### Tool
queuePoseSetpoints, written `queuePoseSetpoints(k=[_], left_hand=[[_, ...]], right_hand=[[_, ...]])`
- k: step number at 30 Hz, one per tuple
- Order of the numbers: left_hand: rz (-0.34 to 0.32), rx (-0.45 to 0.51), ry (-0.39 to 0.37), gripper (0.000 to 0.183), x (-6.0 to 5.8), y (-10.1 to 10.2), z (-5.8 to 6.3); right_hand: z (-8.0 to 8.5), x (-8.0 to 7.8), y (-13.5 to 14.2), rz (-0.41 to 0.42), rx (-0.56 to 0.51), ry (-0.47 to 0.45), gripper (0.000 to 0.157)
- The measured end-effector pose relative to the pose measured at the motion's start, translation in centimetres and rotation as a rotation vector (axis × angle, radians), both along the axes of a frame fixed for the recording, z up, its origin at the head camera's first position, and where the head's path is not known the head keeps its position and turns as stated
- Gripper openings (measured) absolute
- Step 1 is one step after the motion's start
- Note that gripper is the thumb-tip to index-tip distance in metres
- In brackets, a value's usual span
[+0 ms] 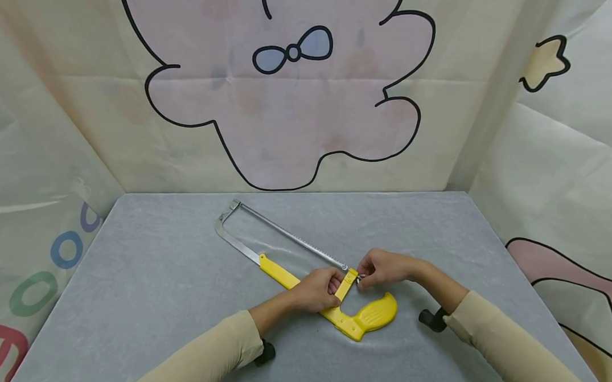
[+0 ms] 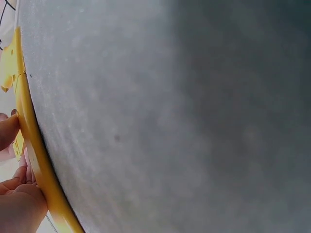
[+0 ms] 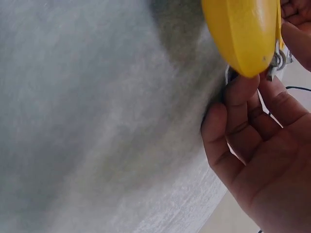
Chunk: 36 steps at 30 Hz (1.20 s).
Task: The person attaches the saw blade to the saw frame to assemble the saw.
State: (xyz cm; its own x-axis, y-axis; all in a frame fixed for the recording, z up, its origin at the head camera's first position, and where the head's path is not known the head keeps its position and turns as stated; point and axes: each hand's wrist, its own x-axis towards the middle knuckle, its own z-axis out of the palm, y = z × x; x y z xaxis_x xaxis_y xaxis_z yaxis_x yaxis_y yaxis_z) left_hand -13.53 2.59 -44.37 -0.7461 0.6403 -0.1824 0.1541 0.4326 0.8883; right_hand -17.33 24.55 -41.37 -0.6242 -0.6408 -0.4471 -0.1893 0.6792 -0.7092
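Note:
A hacksaw (image 1: pixel 280 273) with a yellow grip and a silver front bar lies slantwise on the table, its thin metal blade (image 1: pixel 292 237) toward the far side. My left hand (image 1: pixel 315 290) holds the yellow frame near the short upright arm (image 1: pixel 347 284). In the left wrist view, fingers (image 2: pixel 24 201) lie against the yellow frame (image 2: pixel 41 162). At the blade's near end, my right hand (image 1: pixel 383 267) pinches a small metal wing nut (image 1: pixel 360 278). The right wrist view shows the wing nut (image 3: pixel 274 65) by curled fingers (image 3: pixel 240 99), beside the yellow handle (image 3: pixel 243 34).
A grey cloth covers the table (image 1: pixel 151 277). Behind it hangs a pale printed curtain (image 1: pixel 282 118), with more printed sheets at both sides. Black wrist devices (image 1: pixel 433 320) sit under both forearms.

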Motion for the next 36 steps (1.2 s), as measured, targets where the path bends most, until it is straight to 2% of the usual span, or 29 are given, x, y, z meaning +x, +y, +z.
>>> queuePoseSetpoints(k=[5,15,36], left_hand=[[0.0,-0.005,0.002,0.034,0.0,0.0,-0.1],[-0.005,-0.004,0.008,0.035,0.0,-0.1,-0.2],[0.001,-0.016,-0.002,0.035,0.0,0.0,-0.2]], right_hand=[[-0.2,0.1,-0.3,0.028,0.002,0.01,0.009],[-0.3,0.3,-0.9,0.042,0.036,0.11,0.018],[0.7,-0.1,-0.3,0.037,0.05,0.103,0.01]])
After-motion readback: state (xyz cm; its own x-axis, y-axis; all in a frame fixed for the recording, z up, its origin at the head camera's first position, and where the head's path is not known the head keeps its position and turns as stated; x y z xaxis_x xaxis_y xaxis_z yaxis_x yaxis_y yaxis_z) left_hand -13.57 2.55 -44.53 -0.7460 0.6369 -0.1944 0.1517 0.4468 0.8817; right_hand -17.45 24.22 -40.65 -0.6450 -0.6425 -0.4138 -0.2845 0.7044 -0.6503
